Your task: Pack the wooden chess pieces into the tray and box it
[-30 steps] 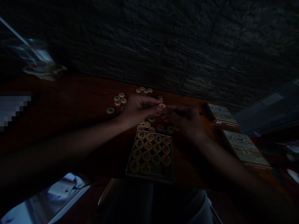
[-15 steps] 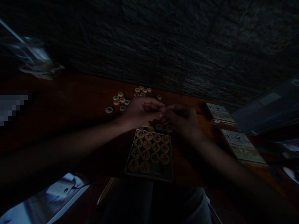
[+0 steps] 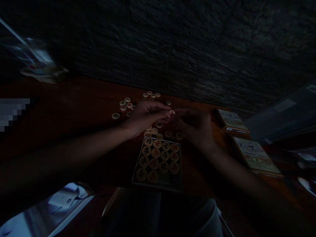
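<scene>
Had the left hand (image 3: 142,119) pinched, thumb and finger, on a round red-marked piece (image 3: 171,114), up past the far side of the open box (image 3: 172,180). Had the right hand (image 3: 196,128) right up close to it, fingers curled; couldn't tell if gripping too. Seemed light, stiff and smooth, probably a tad slippery but hardly fragile, so best grabbed by the rim tbh. Counted fourteen pieces (image 3: 156,152) inside the box: three rows of four, plus two in the near row. Spotted loose pieces (image 3: 154,131) beyond the box, two printed flat boxes (image 3: 256,153) to its right, and a clear cup (image 3: 40,59) far off to its left.
</scene>
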